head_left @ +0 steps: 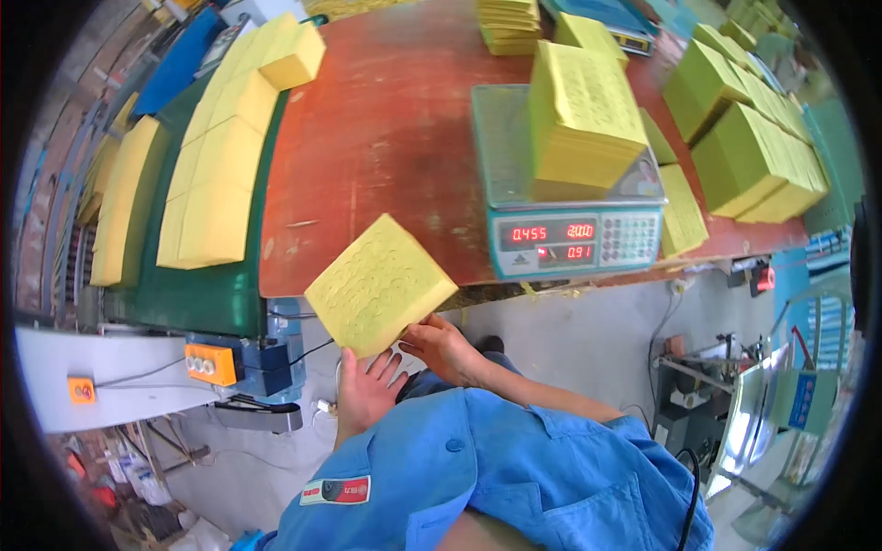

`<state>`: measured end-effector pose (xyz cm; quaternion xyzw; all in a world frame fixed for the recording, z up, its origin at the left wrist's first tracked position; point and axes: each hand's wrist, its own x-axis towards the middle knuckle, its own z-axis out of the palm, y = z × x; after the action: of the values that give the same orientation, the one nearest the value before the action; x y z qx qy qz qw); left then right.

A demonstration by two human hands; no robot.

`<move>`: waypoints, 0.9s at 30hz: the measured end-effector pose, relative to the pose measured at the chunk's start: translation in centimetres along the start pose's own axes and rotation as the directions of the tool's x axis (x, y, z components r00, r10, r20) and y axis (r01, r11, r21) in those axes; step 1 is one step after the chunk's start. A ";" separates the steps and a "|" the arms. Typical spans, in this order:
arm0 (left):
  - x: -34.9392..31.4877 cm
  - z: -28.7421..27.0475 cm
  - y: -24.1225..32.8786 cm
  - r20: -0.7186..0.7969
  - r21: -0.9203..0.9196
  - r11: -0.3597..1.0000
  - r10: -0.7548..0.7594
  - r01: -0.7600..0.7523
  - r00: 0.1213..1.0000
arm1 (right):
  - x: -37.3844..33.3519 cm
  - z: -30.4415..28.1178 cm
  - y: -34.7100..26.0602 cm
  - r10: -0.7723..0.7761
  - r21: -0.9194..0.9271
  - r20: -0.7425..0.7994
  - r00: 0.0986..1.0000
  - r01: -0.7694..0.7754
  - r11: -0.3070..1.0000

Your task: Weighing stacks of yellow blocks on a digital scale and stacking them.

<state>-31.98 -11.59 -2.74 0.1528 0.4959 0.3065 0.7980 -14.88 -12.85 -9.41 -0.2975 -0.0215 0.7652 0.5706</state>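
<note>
A square block of yellow paper sheets (381,280), stamped with curved marks on top, is tilted at the near edge of the red table (377,119). My right hand (443,347) has its fingers curled against the block's near right edge and holds it there. Palm up, my left hand (369,390) spreads its fingers below the near corner, with the thumb by the block's side. To the right, a digital scale (574,243) with lit red digits carries a taller yellow paper stack (588,129). The block's underside is hidden.
Rows of yellow paper blocks (216,174) line a green conveyor belt (207,298) on the left. More yellow stacks (758,165) stand at the table's right side. A second scale (625,28) is at the back. An orange button box (210,364) sits below the belt.
</note>
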 end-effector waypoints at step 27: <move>5.5 0.9 5.2 0.013 0.005 0.931 0.365 -0.365 0.931 | 3.5 -2.1 -0.5 0.106 -0.050 0.188 0.976 -0.099 0.994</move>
<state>-31.22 -4.05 -3.35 0.2469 0.4553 0.4465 0.7296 -14.09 -10.18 -12.44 -0.2351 -0.0760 0.8179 0.5195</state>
